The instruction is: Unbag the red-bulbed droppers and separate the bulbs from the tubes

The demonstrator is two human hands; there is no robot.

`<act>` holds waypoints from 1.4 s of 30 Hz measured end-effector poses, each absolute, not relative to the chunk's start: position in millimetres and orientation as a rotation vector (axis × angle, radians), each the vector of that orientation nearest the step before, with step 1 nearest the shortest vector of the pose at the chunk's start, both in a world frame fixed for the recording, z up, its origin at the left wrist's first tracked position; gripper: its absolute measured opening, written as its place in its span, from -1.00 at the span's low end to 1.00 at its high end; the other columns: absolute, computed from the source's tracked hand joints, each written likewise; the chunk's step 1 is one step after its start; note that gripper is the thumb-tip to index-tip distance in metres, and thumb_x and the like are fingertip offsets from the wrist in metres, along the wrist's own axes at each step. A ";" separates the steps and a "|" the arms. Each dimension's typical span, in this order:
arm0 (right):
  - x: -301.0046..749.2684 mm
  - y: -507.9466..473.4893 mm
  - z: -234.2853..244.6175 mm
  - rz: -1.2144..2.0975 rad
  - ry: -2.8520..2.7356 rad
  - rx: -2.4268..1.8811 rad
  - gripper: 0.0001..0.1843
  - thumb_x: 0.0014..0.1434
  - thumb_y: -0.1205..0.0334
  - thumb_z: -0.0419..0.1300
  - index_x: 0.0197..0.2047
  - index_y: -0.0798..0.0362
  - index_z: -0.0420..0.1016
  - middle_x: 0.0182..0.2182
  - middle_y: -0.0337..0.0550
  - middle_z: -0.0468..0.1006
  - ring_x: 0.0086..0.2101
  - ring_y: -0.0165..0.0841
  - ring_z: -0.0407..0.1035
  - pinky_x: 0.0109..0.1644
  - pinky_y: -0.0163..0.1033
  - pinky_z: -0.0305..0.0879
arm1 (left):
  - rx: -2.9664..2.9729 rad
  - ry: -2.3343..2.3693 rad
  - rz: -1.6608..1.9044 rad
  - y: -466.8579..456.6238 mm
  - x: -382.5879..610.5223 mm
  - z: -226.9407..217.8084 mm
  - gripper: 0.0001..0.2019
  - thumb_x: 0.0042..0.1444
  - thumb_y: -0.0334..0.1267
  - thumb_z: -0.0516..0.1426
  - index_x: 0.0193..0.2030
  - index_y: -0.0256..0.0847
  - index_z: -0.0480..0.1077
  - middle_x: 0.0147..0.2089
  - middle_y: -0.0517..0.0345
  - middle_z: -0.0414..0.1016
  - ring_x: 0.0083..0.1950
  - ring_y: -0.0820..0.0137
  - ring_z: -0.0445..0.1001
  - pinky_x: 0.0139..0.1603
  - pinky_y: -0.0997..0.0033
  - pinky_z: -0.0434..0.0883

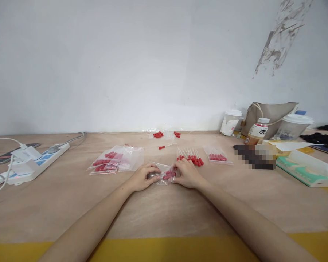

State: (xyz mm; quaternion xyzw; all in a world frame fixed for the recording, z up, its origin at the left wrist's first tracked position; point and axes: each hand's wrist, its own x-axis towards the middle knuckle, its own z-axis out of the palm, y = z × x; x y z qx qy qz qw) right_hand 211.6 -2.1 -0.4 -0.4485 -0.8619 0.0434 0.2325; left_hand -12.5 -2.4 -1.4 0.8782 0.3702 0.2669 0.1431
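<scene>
At the middle of the table, a small clear plastic bag (161, 181) lies between my hands with several red-bulbed droppers (168, 175) in it. My left hand (145, 177) pinches the bag's left side, around the clear stems. On the right side my right hand (188, 174) grips the bag by the red bulbs. Just beyond my right hand is a row of loose droppers (192, 159), bulbs towards me. One single dropper (162, 147) lies farther back. Filled bags of droppers (106, 162) are stacked to the left, and another filled bag (218, 155) lies to the right.
Red bulbs (158, 134) lie on clear plastic near the wall. A white power strip (41, 162) with cables is at left. At right stand a lidded cup (231, 123), a drink bottle (258, 131), a grey bag (276, 114) and a green-white tissue pack (308, 169).
</scene>
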 end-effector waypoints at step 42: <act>247.7 12.2 17.1 1.055 -2.053 -0.978 -0.75 -0.17 0.19 0.25 -0.36 0.11 0.46 -0.44 -0.23 0.47 -0.48 -0.49 0.31 -0.43 -0.37 0.22 | 2.642 1.340 0.618 -4.0 -18.5 9.9 -0.61 0.01 0.02 0.05 -0.07 -0.09 0.39 -0.07 0.09 0.44 -0.08 0.27 0.39 -0.05 0.30 0.27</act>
